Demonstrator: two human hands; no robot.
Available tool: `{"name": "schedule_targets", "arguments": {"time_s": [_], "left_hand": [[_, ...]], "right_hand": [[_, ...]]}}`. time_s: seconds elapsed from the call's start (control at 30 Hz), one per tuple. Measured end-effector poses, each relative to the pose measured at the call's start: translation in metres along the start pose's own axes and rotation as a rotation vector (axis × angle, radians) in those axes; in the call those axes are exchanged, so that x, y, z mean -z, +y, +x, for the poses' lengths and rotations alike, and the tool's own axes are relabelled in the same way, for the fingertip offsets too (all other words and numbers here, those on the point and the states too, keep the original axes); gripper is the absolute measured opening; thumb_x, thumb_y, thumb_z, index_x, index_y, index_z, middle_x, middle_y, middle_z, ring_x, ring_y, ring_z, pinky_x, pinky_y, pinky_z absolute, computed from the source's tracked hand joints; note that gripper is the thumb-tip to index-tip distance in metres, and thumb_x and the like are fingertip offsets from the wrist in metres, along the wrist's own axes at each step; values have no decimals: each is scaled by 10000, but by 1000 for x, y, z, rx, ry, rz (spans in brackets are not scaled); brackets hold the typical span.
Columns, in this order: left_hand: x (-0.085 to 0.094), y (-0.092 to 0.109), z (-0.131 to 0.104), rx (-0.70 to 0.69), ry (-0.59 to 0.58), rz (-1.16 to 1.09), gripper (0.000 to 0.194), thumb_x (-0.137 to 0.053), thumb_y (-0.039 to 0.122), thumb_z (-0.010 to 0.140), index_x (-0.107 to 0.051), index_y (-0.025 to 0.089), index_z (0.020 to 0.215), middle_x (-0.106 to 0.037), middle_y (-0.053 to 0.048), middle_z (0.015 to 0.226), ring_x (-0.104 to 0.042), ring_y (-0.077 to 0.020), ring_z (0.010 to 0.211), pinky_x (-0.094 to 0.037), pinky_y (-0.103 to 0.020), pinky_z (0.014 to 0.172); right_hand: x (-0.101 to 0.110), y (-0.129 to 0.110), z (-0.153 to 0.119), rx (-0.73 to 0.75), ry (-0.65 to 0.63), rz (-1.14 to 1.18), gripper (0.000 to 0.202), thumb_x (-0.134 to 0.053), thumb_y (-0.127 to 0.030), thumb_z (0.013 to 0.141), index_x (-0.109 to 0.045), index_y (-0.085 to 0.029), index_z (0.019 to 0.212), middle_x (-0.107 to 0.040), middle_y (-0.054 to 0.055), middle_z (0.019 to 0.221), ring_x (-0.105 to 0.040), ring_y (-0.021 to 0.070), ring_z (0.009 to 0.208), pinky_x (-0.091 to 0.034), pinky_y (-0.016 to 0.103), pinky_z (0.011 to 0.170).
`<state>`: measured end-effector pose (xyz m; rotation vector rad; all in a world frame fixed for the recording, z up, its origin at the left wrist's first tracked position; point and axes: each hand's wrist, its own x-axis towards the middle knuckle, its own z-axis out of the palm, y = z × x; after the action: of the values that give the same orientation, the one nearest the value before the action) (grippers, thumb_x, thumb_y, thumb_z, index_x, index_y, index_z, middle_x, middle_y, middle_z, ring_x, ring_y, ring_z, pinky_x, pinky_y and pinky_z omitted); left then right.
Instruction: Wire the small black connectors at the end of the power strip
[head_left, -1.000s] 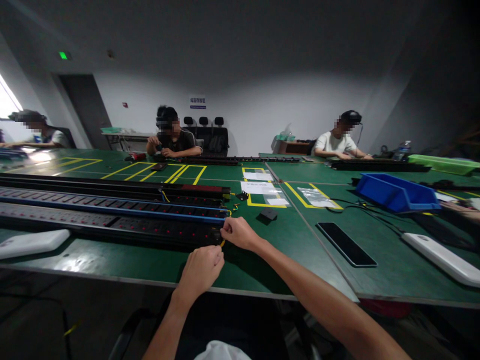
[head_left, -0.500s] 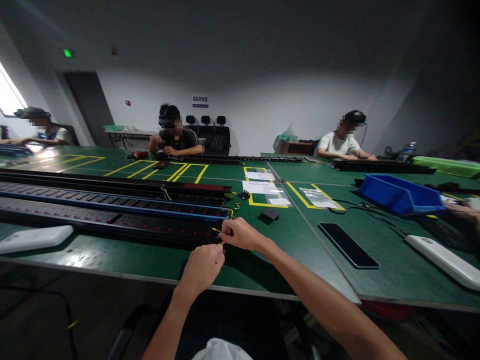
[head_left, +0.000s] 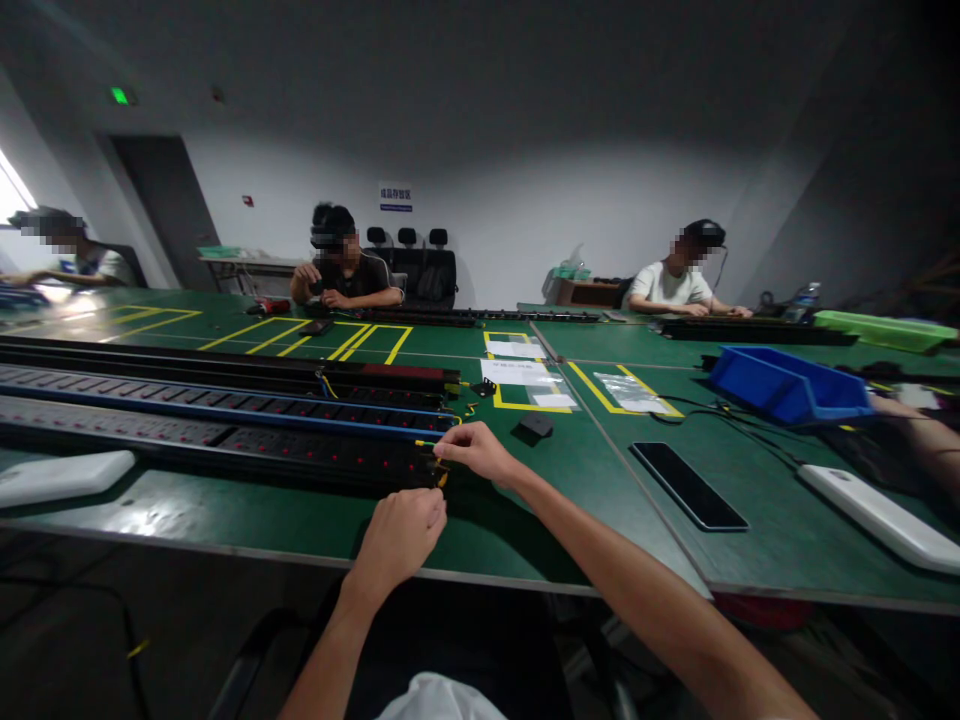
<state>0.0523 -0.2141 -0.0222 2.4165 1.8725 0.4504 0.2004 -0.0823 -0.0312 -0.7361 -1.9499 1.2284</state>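
Long black power strips with rows of red dots lie side by side across the left of the table. At the right end of the nearest one, my right hand pinches a short yellow-green wire, its tip pointing left over the strip. My left hand is closed just below that same end, its fingertips by a small yellow piece. What the left fingers grip, if anything, is hidden. A blue-edged strip lies just behind, with another yellow wire at its end.
Beyond my right hand are a small black block and a black bracket. To the right lie a phone, a white power bank, cables and a blue bin. Another white device lies left. Co-workers sit across the table.
My right hand has risen slightly and opened its outer fingers a little, lifting the wire's tip up and left. The left hand stays almost where it was. The view has shifted slightly.
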Motion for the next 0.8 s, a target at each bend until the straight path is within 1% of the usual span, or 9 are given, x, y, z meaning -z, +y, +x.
{"name": "schedule_targets", "arguments": {"time_s": [0.17, 0.23, 0.3, 0.4, 0.43, 0.5, 0.6, 0.7, 0.8], "left_hand": [[0, 0, 0, 15, -9, 11, 283, -471, 185, 942, -530, 194, 665, -603, -5, 640, -593, -159, 621, -200, -312, 576], [0, 0, 0, 21, -11, 14, 263, -487, 167, 924, -537, 196, 667, -607, -5, 646, -601, -164, 637, -202, -314, 577], [-1, 0, 0, 23, -15, 16, 246, -497, 158, 913, -547, 197, 675, -613, -8, 659, -608, -167, 654, -210, -311, 580], [-1, -1, 0, 32, -22, 24, 245, -496, 157, 914, -549, 195, 678, -617, -12, 667, -610, -165, 658, -220, -306, 584], [-1, -1, 0, 28, -20, 27, 251, -491, 162, 920, -544, 194, 677, -617, -12, 669, -606, -162, 653, -222, -304, 585], [-2, -2, 0, 9, -13, 29, 269, -475, 183, 940, -528, 193, 676, -616, -11, 672, -593, -153, 637, -221, -300, 587], [-2, -4, 0, -15, -7, 31, 287, -465, 209, 954, -504, 196, 670, -605, -6, 662, -577, -148, 619, -210, -302, 586], [-4, -5, 0, -23, 0, 30, 296, -466, 211, 954, -485, 197, 659, -593, 1, 647, -569, -147, 608, -199, -307, 583], [-4, -4, 0, -26, -1, 22, 293, -466, 208, 956, -493, 197, 665, -597, 2, 651, -571, -146, 611, -201, -308, 583]], "right_hand": [[-2, -4, -3, 63, -122, -57, 395, -741, -538, 767, -744, -145, 804, -712, 49, 746, -613, 150, 659, -474, 247, 612], [-10, -6, -2, 70, -62, -59, 383, -717, -528, 794, -745, -147, 805, -718, 56, 751, -615, 150, 652, -476, 246, 604], [-18, -9, 2, 60, 55, -41, 398, -668, -533, 834, -739, -144, 794, -716, 62, 743, -608, 146, 635, -468, 243, 585], [-19, -13, 10, 76, 78, -159, 370, -667, -512, 838, -740, -155, 774, -706, 49, 718, -586, 137, 621, -424, 228, 551], [-15, -13, 12, 79, 100, -211, 364, -657, -502, 846, -736, -157, 763, -696, 42, 698, -578, 133, 611, -406, 225, 542], [1, -12, 13, 64, 209, -341, 360, -618, -474, 878, -720, -156, 743, -677, 33, 671, -567, 129, 605, -377, 224, 541], [35, -5, 8, -62, 387, -640, 277, -609, -394, 883, -707, -173, 748, -692, 38, 719, -600, 147, 662, -364, 234, 576], [63, 3, 0, -215, 384, -947, 191, -630, -344, 871, -719, -196, 788, -710, 74, 794, -639, 190, 741, -363, 257, 607], [73, 4, -4, -303, 346, -1104, 222, -601, -354, 906, -727, -185, 838, -707, 125, 847, -657, 229, 791, -385, 283, 646]]}}
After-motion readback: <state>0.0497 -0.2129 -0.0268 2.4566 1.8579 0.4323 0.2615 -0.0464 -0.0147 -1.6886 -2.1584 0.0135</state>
